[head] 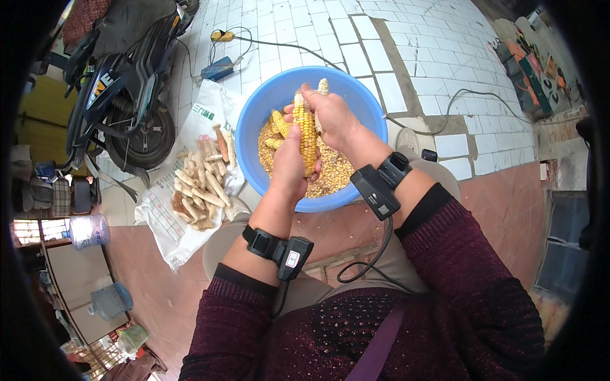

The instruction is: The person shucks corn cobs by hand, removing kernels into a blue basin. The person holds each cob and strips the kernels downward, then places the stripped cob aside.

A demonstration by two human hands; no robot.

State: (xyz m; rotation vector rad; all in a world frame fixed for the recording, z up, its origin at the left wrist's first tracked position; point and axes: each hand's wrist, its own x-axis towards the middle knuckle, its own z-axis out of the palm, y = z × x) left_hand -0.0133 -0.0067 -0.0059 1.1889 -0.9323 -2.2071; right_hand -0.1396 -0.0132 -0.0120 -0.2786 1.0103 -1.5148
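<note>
My left hand (289, 164) grips the lower part of an ear of yellow corn (304, 131), held upright over a blue plastic basin (248, 159). A pale patch without kernels shows near the ear's upper end. My right hand (334, 116) is closed around a bare corncob (323, 86), whose tip sticks out above the fingers. Its thumb reaches to the top of the ear. Loose corn kernels (331, 176) cover the basin's bottom. Other unshelled ears (279, 124) lie on them, partly hidden behind my left hand.
Left of the basin, a white woven sack (162, 238) bears a pile of stripped cobs (202, 183). An electric scooter (128, 95) stands beyond it. A blue charger box (220, 69) and a power cable (290, 46) lie on the tiles. Tools (529, 71) fill the far right.
</note>
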